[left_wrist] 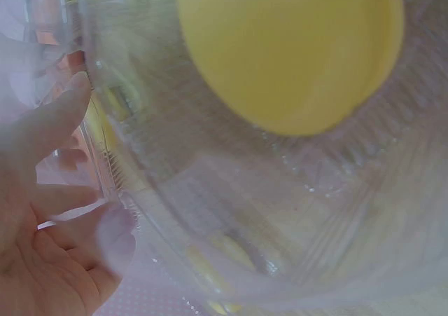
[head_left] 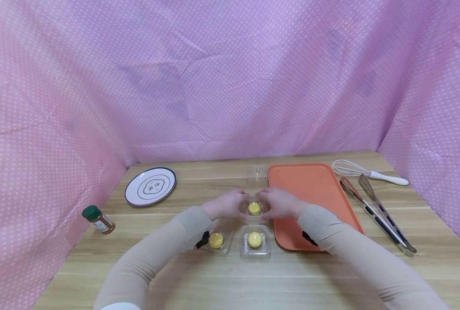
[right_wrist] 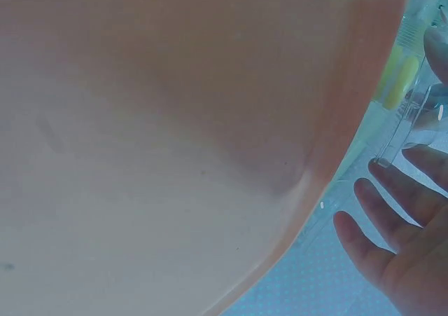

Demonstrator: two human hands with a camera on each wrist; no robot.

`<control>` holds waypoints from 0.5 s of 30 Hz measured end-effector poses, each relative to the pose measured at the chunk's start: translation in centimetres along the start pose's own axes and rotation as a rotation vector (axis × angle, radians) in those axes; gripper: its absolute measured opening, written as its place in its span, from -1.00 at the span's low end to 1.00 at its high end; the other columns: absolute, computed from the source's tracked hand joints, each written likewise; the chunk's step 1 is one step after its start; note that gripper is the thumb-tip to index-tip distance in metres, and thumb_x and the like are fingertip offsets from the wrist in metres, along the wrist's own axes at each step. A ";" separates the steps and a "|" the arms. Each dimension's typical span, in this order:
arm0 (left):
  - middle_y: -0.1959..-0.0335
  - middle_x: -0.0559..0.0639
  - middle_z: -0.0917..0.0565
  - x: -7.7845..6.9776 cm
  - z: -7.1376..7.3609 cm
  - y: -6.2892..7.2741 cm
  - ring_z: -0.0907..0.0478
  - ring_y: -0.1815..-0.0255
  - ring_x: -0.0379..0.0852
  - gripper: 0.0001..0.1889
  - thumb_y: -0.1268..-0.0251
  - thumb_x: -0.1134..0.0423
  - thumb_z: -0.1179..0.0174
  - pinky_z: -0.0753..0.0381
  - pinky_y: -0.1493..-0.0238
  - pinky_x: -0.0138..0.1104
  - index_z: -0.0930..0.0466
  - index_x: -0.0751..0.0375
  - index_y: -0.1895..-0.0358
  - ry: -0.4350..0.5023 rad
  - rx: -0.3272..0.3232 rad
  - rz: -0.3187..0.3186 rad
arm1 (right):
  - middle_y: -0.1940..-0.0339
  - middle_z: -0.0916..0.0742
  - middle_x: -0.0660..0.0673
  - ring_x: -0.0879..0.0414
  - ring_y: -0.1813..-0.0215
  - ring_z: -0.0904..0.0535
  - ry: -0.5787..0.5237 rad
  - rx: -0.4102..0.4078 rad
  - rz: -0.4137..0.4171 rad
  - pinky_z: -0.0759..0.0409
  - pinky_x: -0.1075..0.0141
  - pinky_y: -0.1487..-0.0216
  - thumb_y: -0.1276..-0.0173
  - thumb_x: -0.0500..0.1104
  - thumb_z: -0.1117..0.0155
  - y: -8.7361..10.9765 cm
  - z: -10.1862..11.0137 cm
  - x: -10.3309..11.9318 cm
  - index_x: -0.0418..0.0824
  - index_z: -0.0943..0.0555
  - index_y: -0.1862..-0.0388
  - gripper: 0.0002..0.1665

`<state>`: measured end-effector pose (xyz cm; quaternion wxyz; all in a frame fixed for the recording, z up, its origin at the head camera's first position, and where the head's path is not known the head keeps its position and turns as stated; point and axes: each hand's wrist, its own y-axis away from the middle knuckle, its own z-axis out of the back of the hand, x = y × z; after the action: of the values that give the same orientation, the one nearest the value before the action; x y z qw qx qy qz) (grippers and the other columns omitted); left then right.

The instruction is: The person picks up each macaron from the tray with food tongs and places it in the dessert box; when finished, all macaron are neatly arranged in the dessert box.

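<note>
Between both hands stands a clear plastic box with a round yellow pastry (head_left: 254, 209) in it. My left hand (head_left: 230, 204) holds the box's left side, thumb near and fingers farther back. On the right side my right hand (head_left: 278, 203) grips it; in the right wrist view its fingertips and thumb meet the clear plastic edge (right_wrist: 406, 123). Both hands are blurred in the head view. A second clear box (head_left: 255, 254) with a yellow pastry sits just nearer. Under my left wrist lies a third clear box (head_left: 227, 246) with a pastry (head_left: 216, 240), partly hidden by the sleeve.
An orange tray (head_left: 303, 183) lies under my right forearm. Behind the boxes is another clear plastic piece (head_left: 257, 173). To the right lie a whisk (head_left: 369, 172) and metal tongs (head_left: 385, 219). A white plate (head_left: 137, 189) and a green-capped bottle (head_left: 100, 220) are left.
</note>
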<state>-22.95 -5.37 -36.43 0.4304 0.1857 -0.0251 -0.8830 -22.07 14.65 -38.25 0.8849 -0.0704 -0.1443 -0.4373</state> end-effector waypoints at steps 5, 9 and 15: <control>-0.29 0.25 -0.41 0.0 -0.2 -0.2 -0.41 -0.26 0.10 -0.21 0.02 0.11 -0.43 -0.37 -0.35 -0.14 -0.32 0.35 -0.31 -0.017 -0.001 0.007 | 0.23 -0.62 0.00 0.17 0.22 -0.49 -0.011 0.006 0.000 -0.58 0.27 0.15 0.01 0.06 -0.51 -0.3 -0.3 -0.2 -0.29 -0.47 -0.21 -0.16; -0.15 0.16 -0.53 0.1 -0.2 -0.3 -0.50 -0.14 0.01 -0.27 0.03 0.13 -0.44 -0.47 -0.26 -0.21 -0.40 0.29 -0.26 -0.001 -0.001 -0.016 | 0.35 -0.63 0.02 0.24 0.35 -0.48 -0.040 0.006 0.013 -0.56 0.36 0.26 0.02 0.03 -0.52 -0.4 -0.3 -0.3 -0.26 -0.53 -0.10 -0.28; 0.08 0.04 -0.59 0.2 -0.1 -0.6 -0.53 0.07 -0.09 -0.34 0.07 0.14 -0.46 -0.55 -0.08 -0.32 -0.49 0.22 -0.19 0.021 0.022 -0.038 | 0.49 -0.64 0.01 0.27 0.47 -0.45 -0.104 0.021 0.035 -0.48 0.43 0.44 0.03 -0.01 -0.53 -0.5 -0.5 -0.5 -0.17 -0.58 0.10 -0.47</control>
<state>-23.44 -5.16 -36.72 0.4118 0.2000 -0.0268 -0.8886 -22.69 14.58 -38.91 0.8843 -0.0864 -0.1931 -0.4161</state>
